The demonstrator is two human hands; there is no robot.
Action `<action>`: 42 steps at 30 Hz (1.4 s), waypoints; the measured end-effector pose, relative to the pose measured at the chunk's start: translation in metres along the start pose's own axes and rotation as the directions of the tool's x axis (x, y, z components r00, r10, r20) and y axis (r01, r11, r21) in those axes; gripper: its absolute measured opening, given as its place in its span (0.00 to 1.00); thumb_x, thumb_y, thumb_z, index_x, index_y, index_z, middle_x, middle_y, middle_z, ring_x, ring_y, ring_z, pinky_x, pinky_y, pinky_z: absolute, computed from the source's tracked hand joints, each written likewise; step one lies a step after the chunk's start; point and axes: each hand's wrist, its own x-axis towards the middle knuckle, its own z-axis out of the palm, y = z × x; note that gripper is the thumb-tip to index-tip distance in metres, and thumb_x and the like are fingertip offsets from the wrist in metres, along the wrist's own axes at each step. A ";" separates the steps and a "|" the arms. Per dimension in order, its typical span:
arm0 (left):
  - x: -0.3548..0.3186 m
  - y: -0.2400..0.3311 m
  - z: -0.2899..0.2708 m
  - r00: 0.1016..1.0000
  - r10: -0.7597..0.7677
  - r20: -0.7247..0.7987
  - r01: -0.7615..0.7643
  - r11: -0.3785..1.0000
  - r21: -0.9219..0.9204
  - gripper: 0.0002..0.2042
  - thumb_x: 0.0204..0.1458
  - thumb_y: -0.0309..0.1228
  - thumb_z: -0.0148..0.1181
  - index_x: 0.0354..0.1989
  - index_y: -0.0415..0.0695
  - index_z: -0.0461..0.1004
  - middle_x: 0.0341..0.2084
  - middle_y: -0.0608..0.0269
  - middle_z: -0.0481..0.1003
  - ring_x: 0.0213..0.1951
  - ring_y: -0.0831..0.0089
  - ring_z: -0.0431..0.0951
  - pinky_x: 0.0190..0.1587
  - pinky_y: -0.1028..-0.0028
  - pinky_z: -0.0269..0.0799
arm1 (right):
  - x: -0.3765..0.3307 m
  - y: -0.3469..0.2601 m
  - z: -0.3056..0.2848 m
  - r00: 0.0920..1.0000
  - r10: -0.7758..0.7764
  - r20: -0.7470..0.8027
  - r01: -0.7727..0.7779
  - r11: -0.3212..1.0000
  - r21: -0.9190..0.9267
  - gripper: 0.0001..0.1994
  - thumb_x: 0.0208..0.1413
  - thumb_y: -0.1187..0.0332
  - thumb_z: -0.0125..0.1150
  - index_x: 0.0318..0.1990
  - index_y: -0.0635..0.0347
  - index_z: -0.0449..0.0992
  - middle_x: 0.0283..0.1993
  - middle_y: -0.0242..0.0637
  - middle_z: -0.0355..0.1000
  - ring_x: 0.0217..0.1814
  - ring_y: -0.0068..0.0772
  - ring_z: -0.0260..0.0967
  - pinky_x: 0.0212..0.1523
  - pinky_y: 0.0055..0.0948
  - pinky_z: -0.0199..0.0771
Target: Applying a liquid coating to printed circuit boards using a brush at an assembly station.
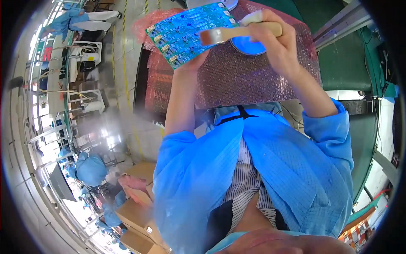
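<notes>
My left hand (193, 63) holds up a circuit board (186, 31) from underneath, and the board hides most of its fingers. Small parts and pale connectors cover the board, which looks blue-green and is tilted. In my right hand (277, 44) is a flat paint brush (237, 34) with a wooden handle, a metal band and reddish-brown bristles. Its bristle end hangs over the board's right part; whether it touches the surface I cannot tell. Below the brush stands a round dish (250, 47), glowing bright blue, partly covered by the brush and my right hand.
Pinkish bubble wrap (249, 82) covers the bench in front of me. A metal frame post (338, 25) rises at the right beside a green surface (342, 63). Cardboard boxes (137, 220) stand behind at the left. Several people in blue work along the left side.
</notes>
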 end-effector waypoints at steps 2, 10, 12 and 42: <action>0.001 -0.008 0.017 0.999 0.024 0.041 -0.030 0.989 0.146 0.21 0.49 0.44 0.47 0.48 0.45 0.63 0.47 0.58 0.66 0.49 0.62 0.65 0.53 0.59 0.59 | -0.002 0.001 0.002 1.000 -0.005 0.003 0.005 0.997 0.083 0.08 0.51 0.72 0.48 0.36 0.64 0.70 0.26 0.26 0.65 0.27 0.12 0.59 0.28 0.14 0.59; 0.002 -0.013 0.009 0.999 0.023 -0.048 -0.019 0.995 0.097 0.21 0.50 0.45 0.43 0.48 0.45 0.62 0.48 0.58 0.65 0.50 0.62 0.63 0.53 0.59 0.58 | -0.003 -0.001 0.004 0.999 0.047 0.014 -0.047 0.999 -0.016 0.07 0.51 0.72 0.48 0.35 0.63 0.71 0.27 0.28 0.66 0.27 0.12 0.59 0.29 0.13 0.60; 0.005 -0.013 0.008 0.999 0.003 -0.039 0.002 0.993 0.120 0.21 0.51 0.45 0.42 0.48 0.46 0.63 0.47 0.60 0.66 0.50 0.62 0.64 0.52 0.59 0.59 | -0.003 0.004 0.005 0.998 0.059 0.030 -0.059 0.998 -0.016 0.07 0.50 0.72 0.49 0.35 0.64 0.71 0.29 0.29 0.67 0.28 0.12 0.60 0.28 0.13 0.60; -0.014 -0.020 0.026 0.998 -0.036 -0.046 0.042 0.990 0.133 0.20 0.53 0.43 0.38 0.48 0.42 0.63 0.46 0.56 0.66 0.48 0.60 0.65 0.53 0.60 0.59 | 0.025 0.000 -0.010 0.981 0.053 -0.184 -0.036 0.995 0.096 0.03 0.49 0.75 0.47 0.29 0.64 0.68 0.19 0.22 0.60 0.20 0.10 0.54 0.19 0.13 0.53</action>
